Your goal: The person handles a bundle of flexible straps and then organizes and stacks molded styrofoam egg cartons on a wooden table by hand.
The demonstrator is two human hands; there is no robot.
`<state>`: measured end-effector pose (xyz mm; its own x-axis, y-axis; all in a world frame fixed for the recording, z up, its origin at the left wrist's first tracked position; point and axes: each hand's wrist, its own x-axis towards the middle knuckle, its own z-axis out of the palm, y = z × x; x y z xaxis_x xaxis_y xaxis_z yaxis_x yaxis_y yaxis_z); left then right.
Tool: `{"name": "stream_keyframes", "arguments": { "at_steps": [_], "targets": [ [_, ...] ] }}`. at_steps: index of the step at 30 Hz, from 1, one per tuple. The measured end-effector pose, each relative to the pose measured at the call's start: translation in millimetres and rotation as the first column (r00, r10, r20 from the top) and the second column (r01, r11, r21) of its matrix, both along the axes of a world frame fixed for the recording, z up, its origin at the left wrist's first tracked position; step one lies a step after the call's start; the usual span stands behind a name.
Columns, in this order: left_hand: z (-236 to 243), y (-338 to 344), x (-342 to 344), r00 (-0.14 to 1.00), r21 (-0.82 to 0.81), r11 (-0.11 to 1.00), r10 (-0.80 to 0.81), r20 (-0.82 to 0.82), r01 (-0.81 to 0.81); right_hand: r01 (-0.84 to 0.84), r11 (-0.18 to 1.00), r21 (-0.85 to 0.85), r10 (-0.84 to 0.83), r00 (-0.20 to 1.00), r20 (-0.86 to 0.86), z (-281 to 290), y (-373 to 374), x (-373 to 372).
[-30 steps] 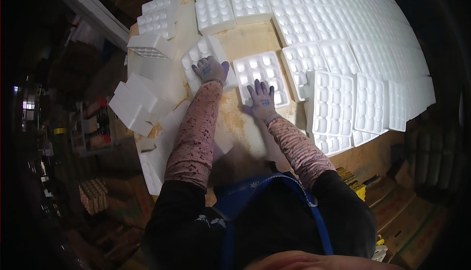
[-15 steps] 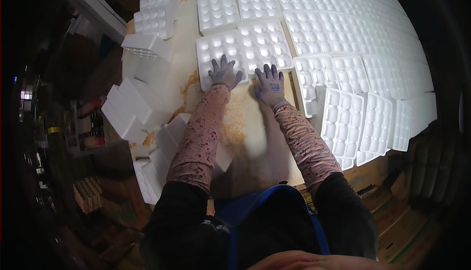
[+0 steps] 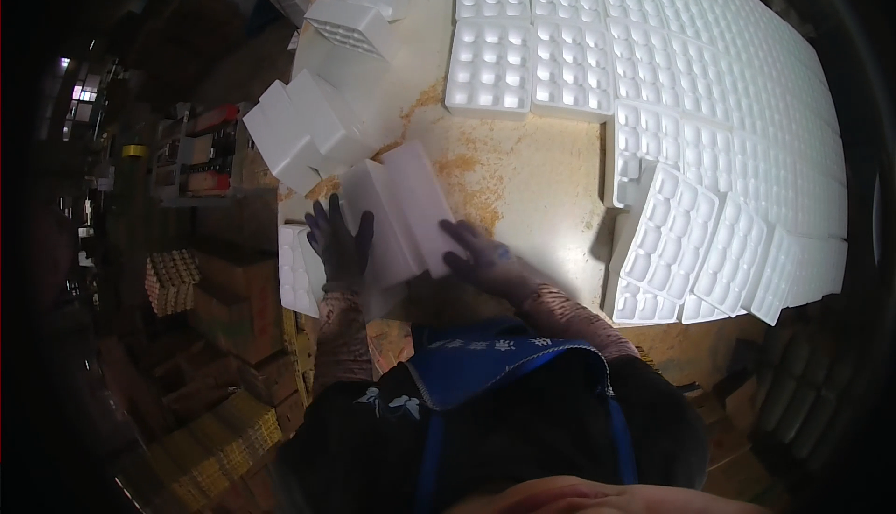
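Two white foam trays (image 3: 417, 198) stand close together on the near left of the table, their smooth sides showing. My left hand (image 3: 343, 245), in a grey-purple glove, is spread open along their left side. At their right edge is my right hand (image 3: 487, 260), gloved too, its fingers apart and the tips at the right-hand tray; whether they press on it I cannot tell. Farther off, a foam tray with rounded hollows (image 3: 489, 68) lies hollows up against another hollowed tray (image 3: 572, 68).
Rows of hollowed foam trays (image 3: 695, 75) cover the right and far side of the worn table (image 3: 523, 164). A few trays lean at the near right (image 3: 670, 234). Loose tipped trays (image 3: 303, 131) lie along the left edge. Egg-carton-like stacks (image 3: 172, 282) stand low on the left.
My hands have left the two flat trays in the row and come back, down and left, to the trays at the near left. The view has shifted left.
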<state>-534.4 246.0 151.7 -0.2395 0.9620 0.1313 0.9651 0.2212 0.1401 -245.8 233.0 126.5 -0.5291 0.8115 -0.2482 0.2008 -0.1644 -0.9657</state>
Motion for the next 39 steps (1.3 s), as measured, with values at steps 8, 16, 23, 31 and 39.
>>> {"name": "stream_keyframes", "arguments": {
  "at_steps": [8,16,23,31,39],
  "targets": [
    [-40,-38,116,0.973,0.013,0.974,-0.227,0.032,0.227,-0.127,0.761,0.636,-0.352,0.743,0.569,-29,-47,75],
    [-84,17,183,0.957,0.056,0.96,-0.278,0.087,0.274,-0.131,0.785,0.605,-0.458,0.535,0.71,-103,-66,133],
    [-109,52,222,0.83,-0.068,0.921,-0.311,0.464,0.384,-0.076,0.783,0.618,-0.525,0.453,0.721,-103,-40,135],
    [-26,-30,123,0.79,0.368,0.849,-0.503,0.35,0.378,0.089,0.661,0.745,-0.621,0.622,0.477,-79,-53,95],
    [-46,-166,-143,0.737,-0.01,0.978,0.166,0.655,-0.211,0.363,0.72,0.592,-0.577,0.787,0.219,-31,-47,-85]
  ]
}}
